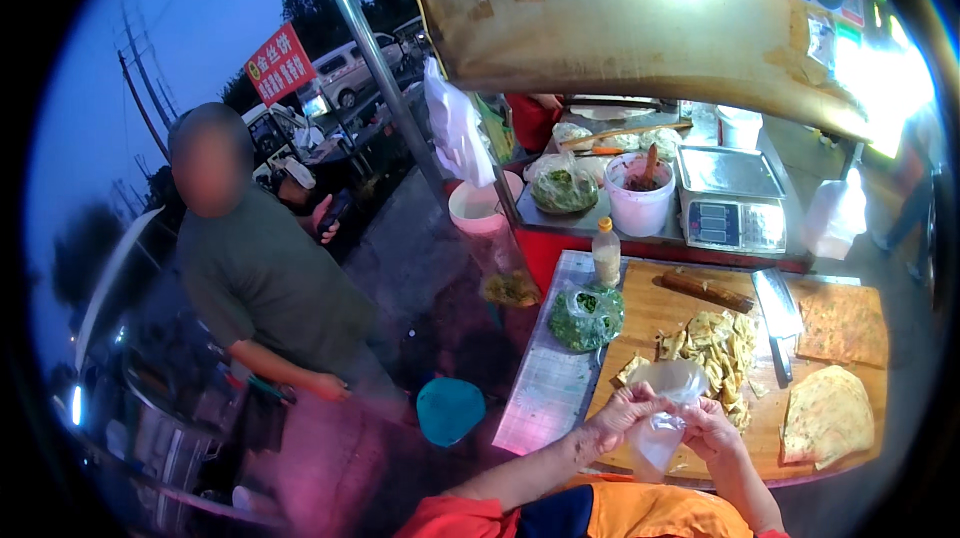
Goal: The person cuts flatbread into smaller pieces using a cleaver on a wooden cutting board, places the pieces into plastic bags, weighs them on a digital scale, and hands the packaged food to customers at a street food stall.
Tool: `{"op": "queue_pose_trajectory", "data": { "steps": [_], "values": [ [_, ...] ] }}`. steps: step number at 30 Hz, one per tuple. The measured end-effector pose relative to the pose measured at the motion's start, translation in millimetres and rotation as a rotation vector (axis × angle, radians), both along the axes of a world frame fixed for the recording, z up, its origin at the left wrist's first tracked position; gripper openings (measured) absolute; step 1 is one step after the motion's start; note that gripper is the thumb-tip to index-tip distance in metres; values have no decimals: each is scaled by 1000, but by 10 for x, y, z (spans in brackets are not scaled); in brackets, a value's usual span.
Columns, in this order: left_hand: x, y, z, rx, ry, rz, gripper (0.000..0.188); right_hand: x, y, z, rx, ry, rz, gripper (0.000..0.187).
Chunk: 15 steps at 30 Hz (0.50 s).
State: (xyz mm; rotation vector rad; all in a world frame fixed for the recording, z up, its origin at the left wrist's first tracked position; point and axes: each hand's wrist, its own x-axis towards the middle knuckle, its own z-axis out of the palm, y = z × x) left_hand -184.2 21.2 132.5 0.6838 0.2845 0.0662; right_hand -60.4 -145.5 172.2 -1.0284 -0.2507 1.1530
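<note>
Both my hands are closed on a thin clear plastic bag (657, 441), pinching it over the front of a wooden cutting board (625, 346). My left hand (630, 412) grips its left side and my right hand (709, 427) its right side; the bag looks empty. Just beyond my fingers lies a heap of cut flatbread strips (718, 348). To the right of the heap rests a cleaver (777, 313) with a dark handle. A folded flatbread (828, 416) and a browned flatbread slab (842, 326) sit along the board's right side.
A rolling pin (706, 291) lies at the board's back. Left of it are a bag of chopped greens (585, 320) and a yellow-capped bottle (606, 256). Behind stand a white bucket (640, 203) and a scale (733, 200). A person (260, 268) stands at left, near a blue stool (450, 411).
</note>
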Motion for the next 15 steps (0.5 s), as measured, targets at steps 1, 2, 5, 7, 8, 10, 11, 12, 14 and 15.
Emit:
{"op": "queue_pose_trajectory", "data": {
  "steps": [1, 2, 5, 7, 8, 10, 11, 12, 14, 15],
  "values": [
    [-32, 23, 352, -130, 91, 13, 9, 10, -67, -129, -54, -79, -34, 16],
    [-5, 59, 244, -240, 63, -9, 8, 23, -155, -263, -116, -156, -68, 15],
    [-28, 150, 300, -472, 182, 65, 6, 163, -512, -662, -560, -889, -63, 23],
    [-24, 257, 293, -357, 4, -42, 6, 409, -905, -1098, -834, -1259, -69, 27],
    [21, 283, 308, -300, -84, -108, 6, 528, -1055, -1252, -888, -1343, -126, 27],
    [44, 314, 486, -54, 33, -102, 8, 757, -1459, -1462, -1011, -1447, -259, 27],
    [55, 267, 430, 67, 67, -23, 10, 810, -1601, -1438, -1025, -1430, -230, 27],
    [137, 178, 381, 275, 118, 53, 11, 838, -1626, -1307, -970, -1351, -173, 33],
    [211, 147, 432, 406, 70, 68, 9, 884, -1627, -960, -745, -1061, -100, 54],
    [287, 59, 553, 385, 88, 97, 9, 892, -1607, -762, -601, -907, -111, 66]
  ]
}}
